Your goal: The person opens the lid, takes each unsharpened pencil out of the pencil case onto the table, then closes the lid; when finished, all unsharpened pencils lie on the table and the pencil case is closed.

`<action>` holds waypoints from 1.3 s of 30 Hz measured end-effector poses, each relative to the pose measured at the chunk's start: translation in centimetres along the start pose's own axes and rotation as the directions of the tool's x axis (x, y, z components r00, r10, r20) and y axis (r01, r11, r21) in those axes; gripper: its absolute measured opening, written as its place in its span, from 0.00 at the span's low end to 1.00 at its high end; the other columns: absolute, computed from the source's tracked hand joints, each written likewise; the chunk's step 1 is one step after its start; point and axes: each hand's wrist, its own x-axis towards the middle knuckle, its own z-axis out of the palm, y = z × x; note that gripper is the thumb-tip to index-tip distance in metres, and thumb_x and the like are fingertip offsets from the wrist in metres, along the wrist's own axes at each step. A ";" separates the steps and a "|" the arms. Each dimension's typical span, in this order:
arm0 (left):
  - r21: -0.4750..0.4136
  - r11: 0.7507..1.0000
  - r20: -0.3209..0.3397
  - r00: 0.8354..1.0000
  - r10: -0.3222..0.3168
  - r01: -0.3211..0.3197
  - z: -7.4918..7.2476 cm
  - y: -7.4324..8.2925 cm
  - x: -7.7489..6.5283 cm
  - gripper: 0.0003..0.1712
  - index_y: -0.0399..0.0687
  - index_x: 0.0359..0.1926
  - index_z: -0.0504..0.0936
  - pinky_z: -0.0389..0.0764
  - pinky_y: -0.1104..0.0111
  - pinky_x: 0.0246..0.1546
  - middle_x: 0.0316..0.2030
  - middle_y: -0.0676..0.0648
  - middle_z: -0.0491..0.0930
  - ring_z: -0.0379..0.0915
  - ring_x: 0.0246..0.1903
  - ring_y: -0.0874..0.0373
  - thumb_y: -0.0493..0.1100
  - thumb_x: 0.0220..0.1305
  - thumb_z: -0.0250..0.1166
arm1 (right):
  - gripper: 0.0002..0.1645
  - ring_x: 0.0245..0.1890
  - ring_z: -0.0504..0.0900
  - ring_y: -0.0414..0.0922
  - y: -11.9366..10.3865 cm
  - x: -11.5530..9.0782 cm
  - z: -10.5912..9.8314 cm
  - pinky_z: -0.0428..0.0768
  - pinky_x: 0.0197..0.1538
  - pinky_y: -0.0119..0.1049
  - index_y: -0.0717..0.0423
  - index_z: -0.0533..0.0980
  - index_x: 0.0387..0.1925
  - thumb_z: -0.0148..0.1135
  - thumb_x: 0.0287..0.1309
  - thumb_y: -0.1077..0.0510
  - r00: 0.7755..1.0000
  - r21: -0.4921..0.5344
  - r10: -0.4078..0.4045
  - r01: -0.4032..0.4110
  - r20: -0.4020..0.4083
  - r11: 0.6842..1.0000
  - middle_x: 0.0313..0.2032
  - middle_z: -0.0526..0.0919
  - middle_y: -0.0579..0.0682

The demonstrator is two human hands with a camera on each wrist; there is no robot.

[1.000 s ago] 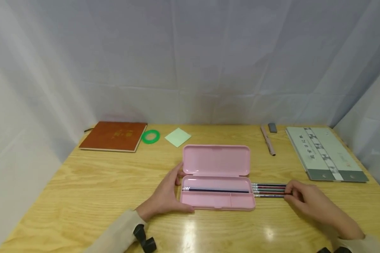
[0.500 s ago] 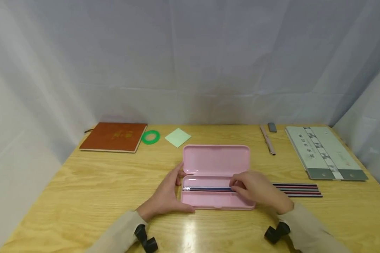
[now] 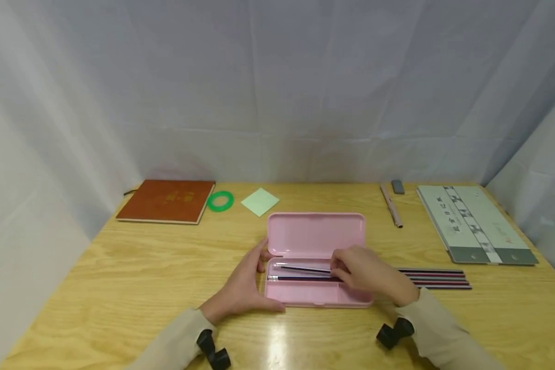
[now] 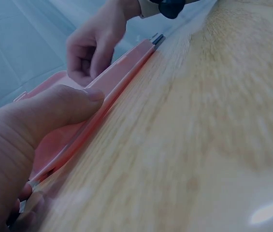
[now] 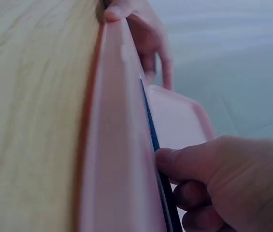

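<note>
A pink pencil case (image 3: 305,295) lies with its lid (image 3: 316,235) tipped back on the table. My left hand (image 3: 241,288) holds its left end, thumb along the front edge and fingers at the back. Over the right part of the long compartment, my right hand (image 3: 363,270) pinches a dark pencil (image 3: 298,269) lying slightly slanted inside the case. Its far end is hidden by the hand. Another dark pencil (image 3: 300,279) rests in front of it, along the divider. In the right wrist view, thumb and fingers (image 5: 184,162) press together at a dark pencil shaft.
Several pencils (image 3: 437,278) lie side by side right of the case. Behind are a brown notebook (image 3: 166,200), a green tape roll (image 3: 211,206), pale green sticky notes (image 3: 260,201), a pink pen (image 3: 391,206), a grey eraser (image 3: 398,187) and a grey-green book (image 3: 499,221).
My right hand has come left from the pencils on the table, bringing a pencil into the case. That pencil has shifted toward the back of the compartment. My left hand stays put.
</note>
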 end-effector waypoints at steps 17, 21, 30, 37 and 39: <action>0.023 1.000 -0.017 1.000 0.001 0.000 -0.3 -0.3 -0.3 0.81 0.51 0.75 0.48 0.69 0.70 0.43 0.50 0.56 0.72 0.62 0.41 0.60 0.59 0.19 0.85 | 0.14 0.16 0.59 0.25 7.6 -13.0 -2.2 0.62 0.20 0.25 0.43 0.78 0.30 0.69 0.50 0.66 0.957 0.041 0.093 -0.085 -0.274 0.995 0.17 0.66 0.28; 0.039 0.999 -0.002 1.000 0.012 -0.012 -0.1 -0.4 -0.1 0.81 0.52 0.76 0.47 0.69 0.70 0.43 0.50 0.56 0.71 0.62 0.41 0.61 0.61 0.20 0.84 | 0.15 0.16 0.60 0.25 8.9 -15.8 -1.8 0.63 0.20 0.25 0.42 0.77 0.30 0.67 0.52 0.67 0.956 0.096 0.144 -0.123 -0.256 0.988 0.18 0.67 0.28; 0.028 1.000 -0.001 1.000 0.009 -0.009 0.1 -0.2 0.0 0.81 0.49 0.75 0.47 0.69 0.70 0.43 0.51 0.56 0.72 0.62 0.41 0.60 0.59 0.20 0.85 | 0.15 0.17 0.60 0.25 9.9 -17.0 -1.6 0.63 0.20 0.24 0.41 0.77 0.30 0.67 0.52 0.67 0.963 0.077 0.136 -0.121 -0.233 0.990 0.18 0.67 0.27; 0.023 1.000 0.000 1.000 0.007 -0.007 0.2 -0.3 0.0 0.81 0.50 0.76 0.47 0.69 0.70 0.43 0.51 0.56 0.72 0.63 0.41 0.60 0.59 0.20 0.84 | 0.15 0.17 0.58 0.25 9.1 -15.3 -1.3 0.61 0.22 0.26 0.42 0.73 0.29 0.69 0.52 0.63 0.955 0.032 0.187 -0.185 -0.230 0.982 0.17 0.63 0.28; 0.023 1.000 -0.003 1.000 0.013 -0.013 0.3 -0.3 0.1 0.81 0.50 0.76 0.47 0.69 0.70 0.43 0.51 0.56 0.72 0.63 0.41 0.60 0.59 0.20 0.84 | 0.15 0.16 0.58 0.26 8.6 -14.5 -1.1 0.62 0.22 0.26 0.42 0.71 0.29 0.69 0.52 0.63 0.954 0.062 0.199 -0.190 -0.225 0.980 0.17 0.62 0.30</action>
